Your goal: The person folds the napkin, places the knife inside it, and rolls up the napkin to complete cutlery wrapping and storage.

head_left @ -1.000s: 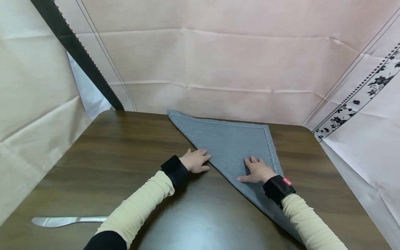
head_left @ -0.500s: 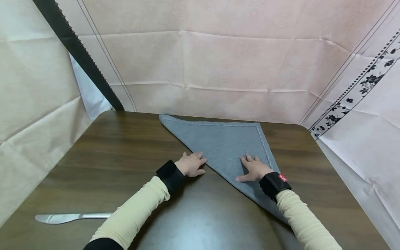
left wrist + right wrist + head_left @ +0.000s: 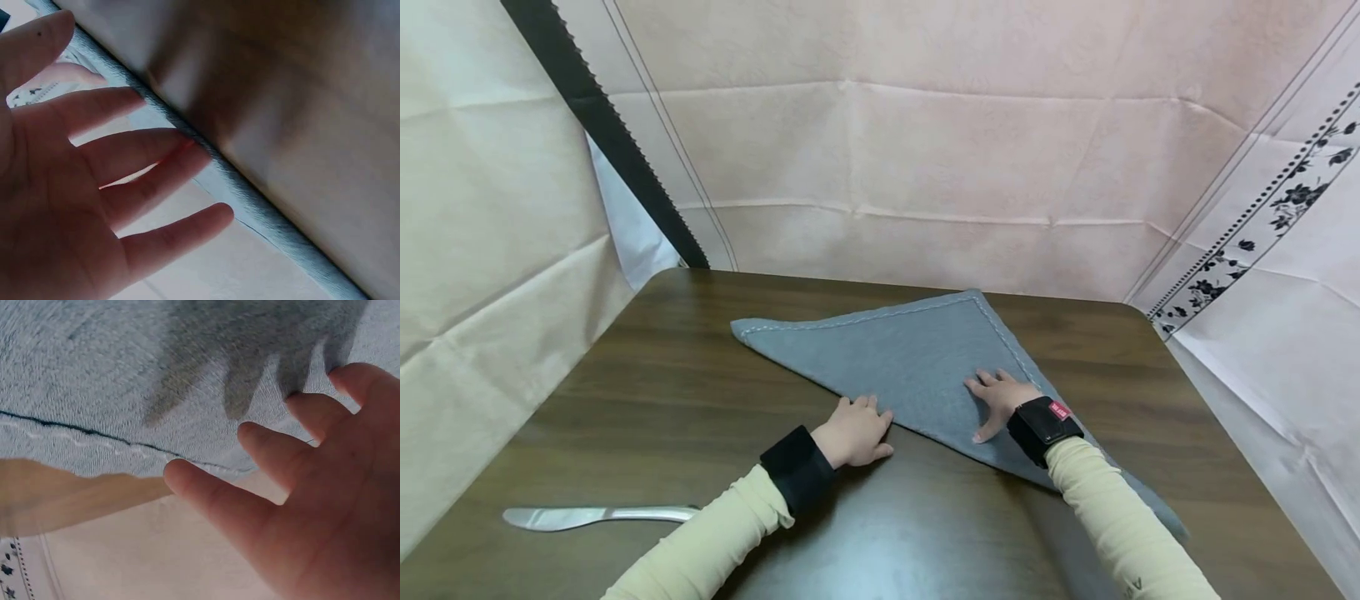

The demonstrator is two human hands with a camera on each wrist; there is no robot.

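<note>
A grey-blue cloth (image 3: 895, 350) with white stitching along its edges lies folded into a triangle on the wooden table, its long folded edge towards me. My left hand (image 3: 854, 431) touches that folded edge with its fingertips; in the left wrist view its fingers (image 3: 125, 150) are straight and spread along the fold. Flat on the cloth, towards its right side, rests my right hand (image 3: 1002, 404) with the fingers spread. The right wrist view shows the right fingertips on the cloth (image 3: 94, 369) near a stitched seam. Neither hand grips anything.
A silver table knife (image 3: 587, 517) lies at the front left, its handle end partly behind my left forearm. The brown table (image 3: 700, 400) has rounded far corners. Pale creased sheets (image 3: 925, 150) hang behind and at both sides.
The cloth has turned counterclockwise, its left corner swinging left and towards me and its right end coming into view. My left hand has moved closer to me; the right hand has shifted slightly left.
</note>
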